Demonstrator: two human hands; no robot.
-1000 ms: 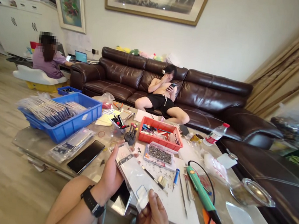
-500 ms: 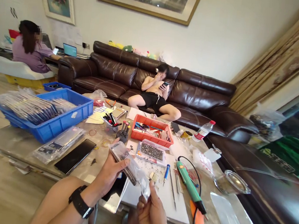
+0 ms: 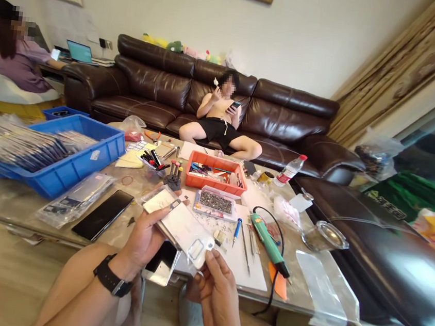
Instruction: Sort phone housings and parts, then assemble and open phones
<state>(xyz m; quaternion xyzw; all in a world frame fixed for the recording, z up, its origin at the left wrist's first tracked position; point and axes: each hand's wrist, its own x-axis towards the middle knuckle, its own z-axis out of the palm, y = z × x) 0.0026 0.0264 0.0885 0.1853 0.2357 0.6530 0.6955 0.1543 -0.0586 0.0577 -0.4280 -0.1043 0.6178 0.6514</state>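
My left hand (image 3: 145, 236), with a black watch on its wrist, is closed around a clear plastic bag (image 3: 185, 227). Flat, pale, phone-sized panels lie inside the bag; their exact kind is unclear. The fingertips of my right hand (image 3: 218, 280) pinch the bag's near right end. Both hands hold it tilted above the table's front edge. Below it, a phone-like part with a shiny surface (image 3: 162, 263) sits at the edge beside a white sheet (image 3: 244, 275). On the left, a black smartphone (image 3: 103, 215) lies on the table.
A blue bin (image 3: 73, 161) of bagged panels stands left. Farther back are a red tray (image 3: 215, 183) of tools and a box of tiny screws (image 3: 215, 204). A blue screwdriver (image 3: 237, 231), a green corded tool (image 3: 269, 243) and a glass jar (image 3: 325, 236) lie right. People sit beyond.
The bag has turned from edge-on to show its pale broad face. My right hand has shifted slightly up along it. The view has swung a little right and downward.
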